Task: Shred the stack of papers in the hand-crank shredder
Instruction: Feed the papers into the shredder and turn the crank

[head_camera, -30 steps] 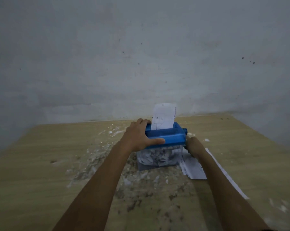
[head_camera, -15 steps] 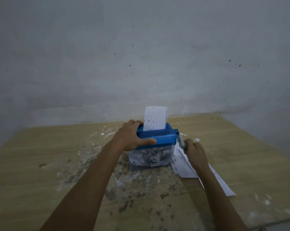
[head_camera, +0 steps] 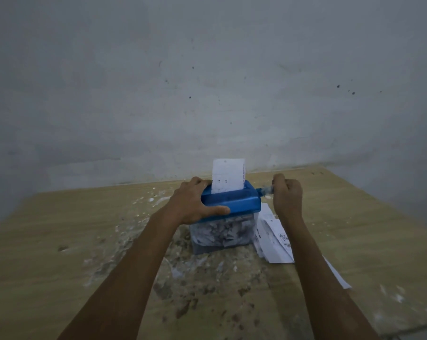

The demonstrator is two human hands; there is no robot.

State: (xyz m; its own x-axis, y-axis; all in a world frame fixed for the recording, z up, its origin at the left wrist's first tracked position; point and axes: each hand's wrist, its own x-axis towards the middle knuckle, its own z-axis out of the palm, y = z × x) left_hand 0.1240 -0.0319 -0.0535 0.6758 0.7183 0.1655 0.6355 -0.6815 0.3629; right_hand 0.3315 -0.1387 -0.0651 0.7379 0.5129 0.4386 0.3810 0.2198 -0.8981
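Observation:
A small hand-crank shredder with a blue top [head_camera: 239,201] and a clear bin [head_camera: 223,233] full of shreds stands mid-table. A white printed sheet [head_camera: 227,175] sticks upright out of its slot. My left hand [head_camera: 195,202] grips the blue top from the left, thumb along its front edge. My right hand [head_camera: 287,193] is curled round the crank handle [head_camera: 265,190] on the shredder's right side, raised level with the top. A stack of white papers [head_camera: 272,238] lies flat on the table just right of the bin, partly under my right forearm.
The wooden table [head_camera: 60,241] is littered with paper bits and dark marks around and in front of the shredder. A grey wall [head_camera: 207,82] rises right behind the table. The table's right edge runs diagonally at far right.
My right hand has swung the crank from low beside the bin up to the level of the top. The sheet stands lower in the slot than a second ago. My left hand stays in place.

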